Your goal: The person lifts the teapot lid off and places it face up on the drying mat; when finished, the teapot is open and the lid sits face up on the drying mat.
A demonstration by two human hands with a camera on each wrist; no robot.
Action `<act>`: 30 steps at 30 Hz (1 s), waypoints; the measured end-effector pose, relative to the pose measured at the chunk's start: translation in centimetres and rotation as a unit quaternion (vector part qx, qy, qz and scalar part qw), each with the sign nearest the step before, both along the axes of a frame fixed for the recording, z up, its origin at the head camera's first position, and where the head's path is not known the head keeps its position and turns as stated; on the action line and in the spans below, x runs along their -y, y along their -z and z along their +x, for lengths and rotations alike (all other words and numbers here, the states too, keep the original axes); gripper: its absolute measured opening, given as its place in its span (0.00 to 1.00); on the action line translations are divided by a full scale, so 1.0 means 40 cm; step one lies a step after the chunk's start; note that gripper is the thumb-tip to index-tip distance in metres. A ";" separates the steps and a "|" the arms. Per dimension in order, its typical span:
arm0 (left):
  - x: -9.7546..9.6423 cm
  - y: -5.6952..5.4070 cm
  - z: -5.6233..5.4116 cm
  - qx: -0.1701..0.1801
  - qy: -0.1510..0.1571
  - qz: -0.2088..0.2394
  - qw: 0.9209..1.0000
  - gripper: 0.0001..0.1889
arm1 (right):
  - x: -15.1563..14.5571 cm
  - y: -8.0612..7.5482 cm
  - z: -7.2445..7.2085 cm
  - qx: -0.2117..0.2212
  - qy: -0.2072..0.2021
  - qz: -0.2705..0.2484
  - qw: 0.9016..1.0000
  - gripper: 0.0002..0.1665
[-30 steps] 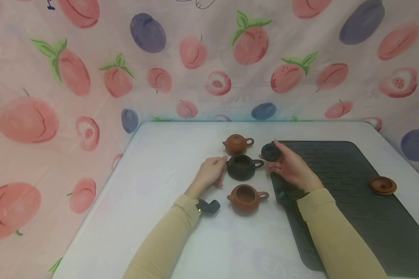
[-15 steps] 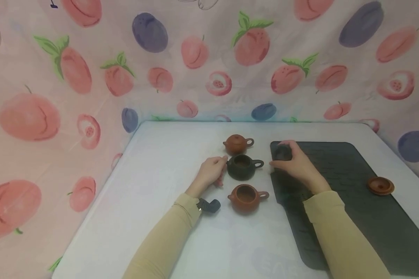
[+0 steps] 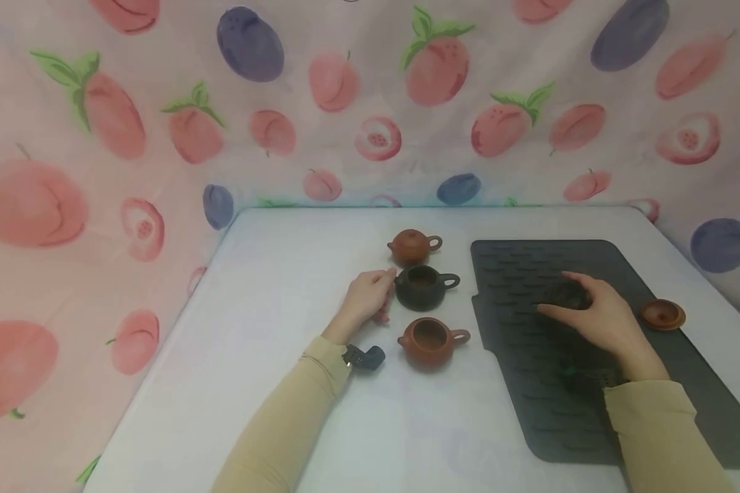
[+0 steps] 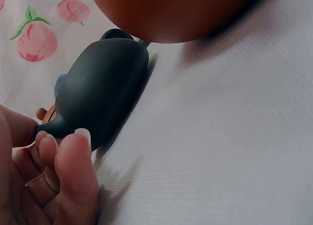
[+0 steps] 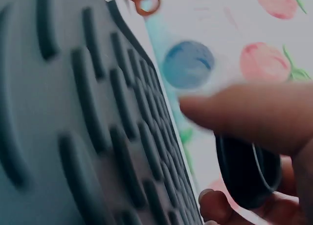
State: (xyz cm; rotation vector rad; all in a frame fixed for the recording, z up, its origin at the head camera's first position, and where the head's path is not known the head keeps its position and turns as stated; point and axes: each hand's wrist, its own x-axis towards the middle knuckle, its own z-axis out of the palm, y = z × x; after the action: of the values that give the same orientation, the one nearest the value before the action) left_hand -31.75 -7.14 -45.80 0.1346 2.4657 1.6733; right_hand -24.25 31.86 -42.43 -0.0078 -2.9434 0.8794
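My left hand (image 3: 366, 298) pinches the spout of a dark, lidless teapot (image 3: 421, 288) on the white table; in the left wrist view its thumb and fingers close about the spout tip. Over the black ridged mat (image 3: 499, 274), my right hand (image 3: 604, 318) holds a black teapot lid (image 5: 244, 168) between thumb and fingers, with the lid tilted in the right wrist view. In front of the dark teapot stands a reddish-brown teapot (image 3: 428, 344) with an uncovered mouth. Behind it is a brown teapot (image 3: 410, 247) with its lid on.
A brown lid (image 3: 662, 314) lies upside down at the mat's right edge. The white table (image 3: 284, 274) stretches left of the teapots. Fruit-print cloth (image 3: 345, 144) hangs behind and at the left side.
My right hand has carried the black lid rightward, from beside the dark teapot's handle to over the middle of the mat. The left hand stays at the spout. The head view shifts slightly.
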 end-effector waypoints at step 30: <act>-0.003 0.016 -0.013 -0.008 0.002 0.004 1.000 0.28 | -0.155 0.008 0.045 0.038 0.079 0.038 0.995 0.48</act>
State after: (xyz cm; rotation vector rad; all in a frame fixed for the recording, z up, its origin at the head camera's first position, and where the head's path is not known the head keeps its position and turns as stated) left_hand -32.26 -7.04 -46.46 0.1533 2.4676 1.6879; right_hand -22.47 38.05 -42.73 -0.2716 -2.9921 0.7625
